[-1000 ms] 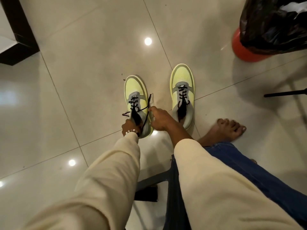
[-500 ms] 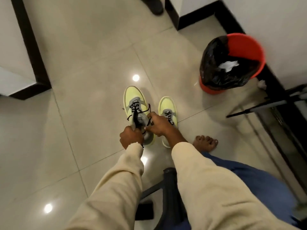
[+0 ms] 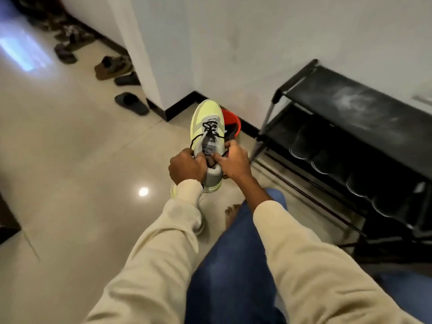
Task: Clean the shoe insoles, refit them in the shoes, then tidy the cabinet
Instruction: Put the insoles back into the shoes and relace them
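Underfoot, glossy beige floor tiles [image 3: 77, 160] reflect a ceiling light. White wall [image 3: 257, 43] with a black skirting board runs behind. A black shoe rack [image 3: 350, 127] stands against it on the right, dark shoes blurred on its lower shelf. A red bin [image 3: 233, 123] sits in the corner, partly hidden. Loose sandals [image 3: 131, 102] lie along the wall at upper left.

Shoe [image 3: 208, 136], yellow-green and grey with black laces, is held up off the floor, toe pointing away toward the corner, heel toward the person. Left hand [image 3: 187, 168] grips the left side of the collar, fingers curled over the opening. Right hand [image 3: 233, 161] grips the right side, thumb at the tongue, fingers wrapped around the outside. Both hands are at the shoe's rear half. A sliver of yellow-green behind the left sleeve may be the second shoe; cannot tell.

Versus half a second ago: the shoe was low, just above the floor beside its partner; it is now raised. View has swung rightward, so the rack is fully visible and the bin is mostly covered by the shoe.
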`<state>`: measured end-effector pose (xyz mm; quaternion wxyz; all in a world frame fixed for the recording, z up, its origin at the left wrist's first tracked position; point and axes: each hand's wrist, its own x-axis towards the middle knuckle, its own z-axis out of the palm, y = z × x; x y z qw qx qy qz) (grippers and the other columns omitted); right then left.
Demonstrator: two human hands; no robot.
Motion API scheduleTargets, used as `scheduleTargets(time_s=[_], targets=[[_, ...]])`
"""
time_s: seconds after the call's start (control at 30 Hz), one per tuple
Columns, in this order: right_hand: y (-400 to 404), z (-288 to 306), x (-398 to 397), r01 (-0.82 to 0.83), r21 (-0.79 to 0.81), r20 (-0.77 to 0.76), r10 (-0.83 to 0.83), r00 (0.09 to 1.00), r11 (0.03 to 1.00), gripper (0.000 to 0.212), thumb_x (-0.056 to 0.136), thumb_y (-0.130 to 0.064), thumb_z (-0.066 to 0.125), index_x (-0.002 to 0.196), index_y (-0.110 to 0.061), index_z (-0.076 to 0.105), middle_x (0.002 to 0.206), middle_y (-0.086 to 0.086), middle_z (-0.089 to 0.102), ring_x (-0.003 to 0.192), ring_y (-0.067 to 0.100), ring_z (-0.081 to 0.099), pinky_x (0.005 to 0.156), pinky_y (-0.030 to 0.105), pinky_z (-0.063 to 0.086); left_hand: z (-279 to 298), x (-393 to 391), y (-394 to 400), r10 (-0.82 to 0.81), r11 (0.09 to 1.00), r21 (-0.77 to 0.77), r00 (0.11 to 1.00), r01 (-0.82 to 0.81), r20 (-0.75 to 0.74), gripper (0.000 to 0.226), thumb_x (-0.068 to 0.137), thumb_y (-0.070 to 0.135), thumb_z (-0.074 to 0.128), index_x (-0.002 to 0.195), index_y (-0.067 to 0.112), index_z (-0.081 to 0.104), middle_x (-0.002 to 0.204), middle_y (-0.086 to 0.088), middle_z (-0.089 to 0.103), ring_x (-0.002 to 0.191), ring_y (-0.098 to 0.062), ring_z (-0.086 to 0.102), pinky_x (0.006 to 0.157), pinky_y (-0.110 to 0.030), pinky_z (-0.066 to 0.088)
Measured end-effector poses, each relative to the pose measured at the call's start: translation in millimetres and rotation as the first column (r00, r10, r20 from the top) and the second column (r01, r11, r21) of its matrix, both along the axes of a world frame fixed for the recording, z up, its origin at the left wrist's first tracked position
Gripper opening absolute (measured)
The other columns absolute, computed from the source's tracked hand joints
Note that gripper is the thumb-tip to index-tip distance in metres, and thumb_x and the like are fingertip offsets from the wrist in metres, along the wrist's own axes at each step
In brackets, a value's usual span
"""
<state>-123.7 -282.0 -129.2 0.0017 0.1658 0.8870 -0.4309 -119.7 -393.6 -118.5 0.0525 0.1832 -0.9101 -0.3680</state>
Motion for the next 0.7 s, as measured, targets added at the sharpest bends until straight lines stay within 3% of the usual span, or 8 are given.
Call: scheduleTargets(time_s=[0.1,0.33,0.7], targets=[[43.2,36.8,34.0,0.114,0.053,-0.077,-0.110,0.991,0.992,0.043,0.079,-0.033,0.066,0.112,-0.009,0.052,0.112,0.015,0.061,0.104,0.034,0.057,0.087,0.042,0.049,33.6,21.3,42.1,-0.131,0.991,-0.002,0.984,0.132,-0.124,0.023,0.081,0.028,0.062,0.092,0.011,0.073,0.085,-0.018,0.070,0.079,-0.039,0.062,0.064,-0.029,0.039],[140.0,110.5,132.6,0.447,0.112,-0.293,-0.401,0.868,0.887,0.036,0.084,-0.030,0.063,0.111,-0.009,0.053,0.112,0.011,0.062,0.102,0.030,0.058,0.081,0.034,0.045,93.4,68.5,146.0,-0.429,0.883,0.016,0.821,0.469,-0.376,0.029,0.076,0.033,0.064,0.091,0.010,0.074,0.077,-0.013,0.072,0.072,-0.033,0.065,0.067,-0.033,0.052],[260.5,110.8,278.1,0.799,0.121,-0.306,-0.743,0.595,0.589,0.030,0.085,-0.024,0.060,0.109,-0.007,0.055,0.110,0.014,0.062,0.102,0.034,0.058,0.084,0.041,0.047,97.4,173.3,299.5,-0.788,0.553,0.027,0.534,0.832,-0.306,0.023,0.077,0.032,0.069,0.087,0.011,0.072,0.074,-0.008,0.071,0.070,-0.028,0.065,0.068,-0.034,0.054]])
